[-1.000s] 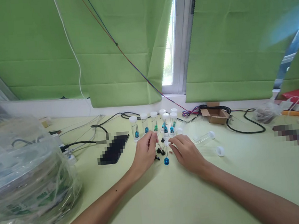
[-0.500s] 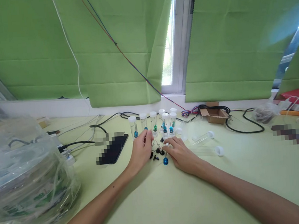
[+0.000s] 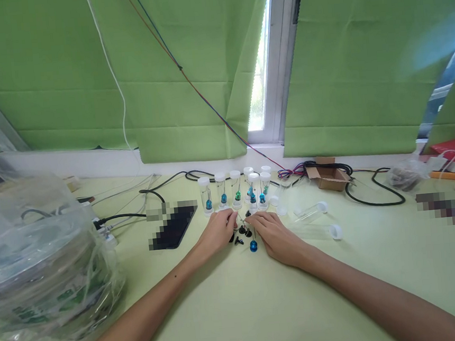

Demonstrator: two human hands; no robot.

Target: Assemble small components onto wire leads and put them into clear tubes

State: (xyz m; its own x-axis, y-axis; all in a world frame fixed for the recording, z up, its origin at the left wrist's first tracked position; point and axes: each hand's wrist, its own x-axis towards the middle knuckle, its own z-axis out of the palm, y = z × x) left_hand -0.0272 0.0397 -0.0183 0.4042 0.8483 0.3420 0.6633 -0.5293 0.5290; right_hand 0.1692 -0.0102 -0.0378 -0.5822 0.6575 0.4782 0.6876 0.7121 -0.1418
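My left hand (image 3: 219, 230) is closed, thumb and fingers pinched together beside a small pile of black parts (image 3: 242, 229). Opposite it, my right hand (image 3: 273, 233) has its fingers bent and pressed together at the other side of the pile. A thin metal pin (image 3: 243, 220) shows between the two sets of fingertips; which hand grips it is unclear. Just in front lies a blue bead-like piece (image 3: 254, 246) with a thin stem. Behind the hands stand several clear tubes with white caps, such as this capped tube (image 3: 205, 193), each with a blue or green piece inside.
Clear tubes (image 3: 309, 214) lie on their sides to the right. A phone (image 3: 176, 227) rests at left, near a plastic-wrapped spool (image 3: 41, 277). An open cardboard box (image 3: 329, 178) and black cables (image 3: 374, 204) sit along the back, below green blinds (image 3: 190, 110).
My left hand has come down from in front of the tubes, and its fingertips are now lower and nearer my right hand. The right fingers have curled in slightly. The view has shifted a little.
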